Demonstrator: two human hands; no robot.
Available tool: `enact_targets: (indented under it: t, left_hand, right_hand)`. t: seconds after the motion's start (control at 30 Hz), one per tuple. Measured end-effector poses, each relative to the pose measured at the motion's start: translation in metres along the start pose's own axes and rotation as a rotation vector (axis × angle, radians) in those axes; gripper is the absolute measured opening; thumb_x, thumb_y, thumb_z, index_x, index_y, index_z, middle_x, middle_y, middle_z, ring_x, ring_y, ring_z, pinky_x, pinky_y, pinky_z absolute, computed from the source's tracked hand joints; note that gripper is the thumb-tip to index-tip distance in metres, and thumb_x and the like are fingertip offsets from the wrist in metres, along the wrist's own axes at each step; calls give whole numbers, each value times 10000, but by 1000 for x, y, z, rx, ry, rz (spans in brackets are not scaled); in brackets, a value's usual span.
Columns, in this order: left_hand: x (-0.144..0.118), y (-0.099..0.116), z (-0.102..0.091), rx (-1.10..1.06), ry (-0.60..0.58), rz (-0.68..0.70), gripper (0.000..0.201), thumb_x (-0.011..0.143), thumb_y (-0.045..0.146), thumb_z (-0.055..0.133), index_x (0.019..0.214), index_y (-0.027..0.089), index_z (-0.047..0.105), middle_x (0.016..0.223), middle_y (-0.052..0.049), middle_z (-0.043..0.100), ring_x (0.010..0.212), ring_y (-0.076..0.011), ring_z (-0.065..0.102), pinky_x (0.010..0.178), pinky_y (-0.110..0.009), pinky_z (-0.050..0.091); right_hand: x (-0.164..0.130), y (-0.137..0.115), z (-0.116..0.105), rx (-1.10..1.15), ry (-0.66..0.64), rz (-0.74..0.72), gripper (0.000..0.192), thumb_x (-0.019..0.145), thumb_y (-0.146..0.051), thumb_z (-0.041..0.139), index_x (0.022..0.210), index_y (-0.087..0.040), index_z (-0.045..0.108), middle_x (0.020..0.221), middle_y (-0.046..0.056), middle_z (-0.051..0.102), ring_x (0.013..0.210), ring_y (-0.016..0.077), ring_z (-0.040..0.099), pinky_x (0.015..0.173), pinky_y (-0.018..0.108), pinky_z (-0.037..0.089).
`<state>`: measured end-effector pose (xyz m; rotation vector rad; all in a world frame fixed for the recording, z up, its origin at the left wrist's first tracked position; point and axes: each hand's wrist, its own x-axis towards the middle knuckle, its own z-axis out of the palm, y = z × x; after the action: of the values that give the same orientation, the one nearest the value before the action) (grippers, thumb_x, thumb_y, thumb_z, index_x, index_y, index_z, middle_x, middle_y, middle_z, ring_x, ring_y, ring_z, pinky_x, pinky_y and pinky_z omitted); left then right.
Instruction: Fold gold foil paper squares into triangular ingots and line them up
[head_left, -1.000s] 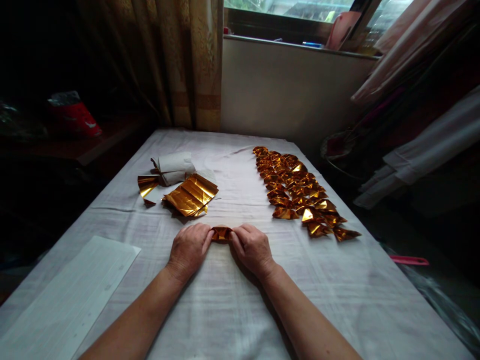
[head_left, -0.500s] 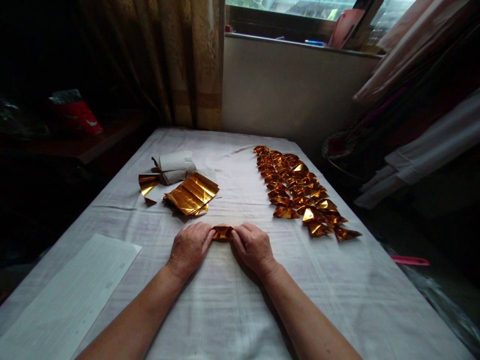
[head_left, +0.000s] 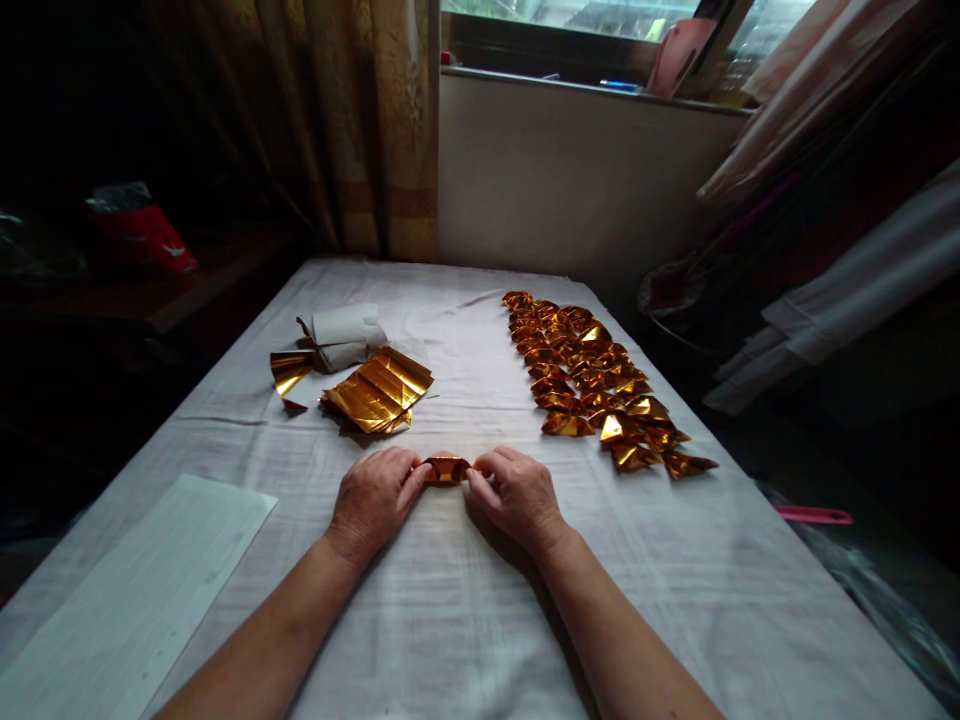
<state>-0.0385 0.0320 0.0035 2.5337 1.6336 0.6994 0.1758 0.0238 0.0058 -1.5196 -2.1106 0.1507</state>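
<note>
A single view, from a camera worn on the person's head, looks forward and down along the cloth-covered counter (head_left: 675, 600) toward the window (head_left: 570, 20) and curtain (head_left: 375, 130) at the far end. Both forearms enter from the bottom edge, close below.

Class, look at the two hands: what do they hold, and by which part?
A small folded gold foil piece, pinched at its two ends: left hand on its left end, right hand on its right.

Honestly nothing readable here; the white sheet (head_left: 142, 590) at the near left of the desk (head_left: 465, 620) has faint ruled lines but no legible words; the red bag (head_left: 142, 235) in the dark corner shows a white mark, too blurred to read.
</note>
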Motion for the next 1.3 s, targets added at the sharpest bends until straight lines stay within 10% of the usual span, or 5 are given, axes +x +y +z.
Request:
enact_targets:
  t: [0.63,1.3]
  left_hand:
    - [0,-5,-1,-34,-55,-17,315,981,358,438,791,204,636,802,-30,701,775,-195,638,739,-326,440]
    - [-1,-6,0,-29,-27,13,331,979,349,422,775,210,642,784,-29,706,755,-201,634,720,-330,447]
  right_hand:
    - [-32,117,-77,-213,344,218,387,924,-496,499,787,-241,755,848,70,736,766,210,644,700,326,465]
    - [-37,133,-68,-412,357,289,341,913,-442,504,790,-250,758,918,79,703,857,254,527,783,406,326]
